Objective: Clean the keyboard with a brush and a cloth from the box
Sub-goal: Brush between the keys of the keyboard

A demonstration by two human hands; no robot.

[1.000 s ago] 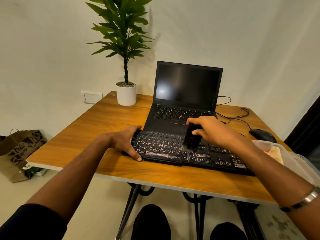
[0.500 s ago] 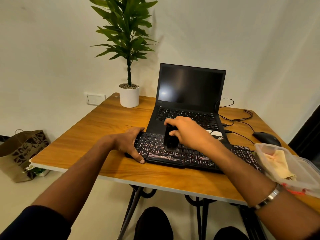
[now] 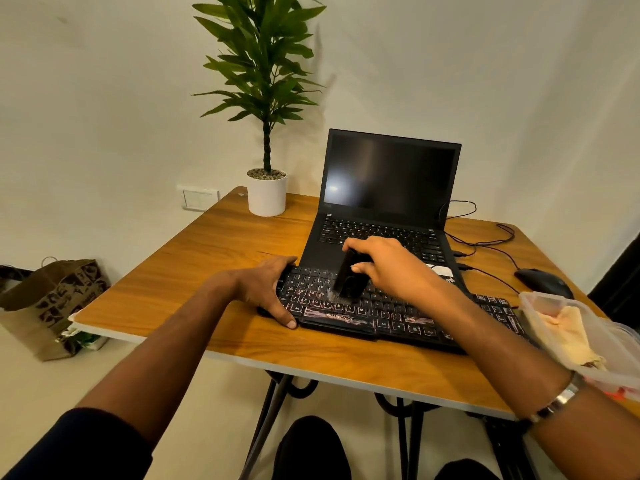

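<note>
Under your hands lay a flat, black plastic keyboard (image 3: 384, 315) with pale, worn legends on its keys and a wide space bar, set on a smooth wood-grain table (image 3: 214, 265) with a thin white edge. Your right hand (image 3: 388, 268) had its fingers and thumb curled round a black, blocky brush (image 3: 348, 280), tilted so that its short grey bristles touched the keys in the keyboard's left-middle part. Your left hand (image 3: 265, 289) gripped the keyboard's left end, the thumb lying along the near edge and the fingers bent over the far edge. The two hands were apart, the left just beside the brush. A bright metal bangle (image 3: 557, 400) circled your right wrist. By your right forearm sat a clear, rounded plastic box (image 3: 540, 303) holding a soft, crumpled yellow cloth (image 3: 564, 332). Beyond your right hand stood an open matte-black laptop (image 3: 388, 202) with a dark, glossy screen, and a smooth black mouse (image 3: 542, 282) lay to its right. Past your left hand stood a leafy plant in a white cylindrical pot (image 3: 266, 195).
</note>
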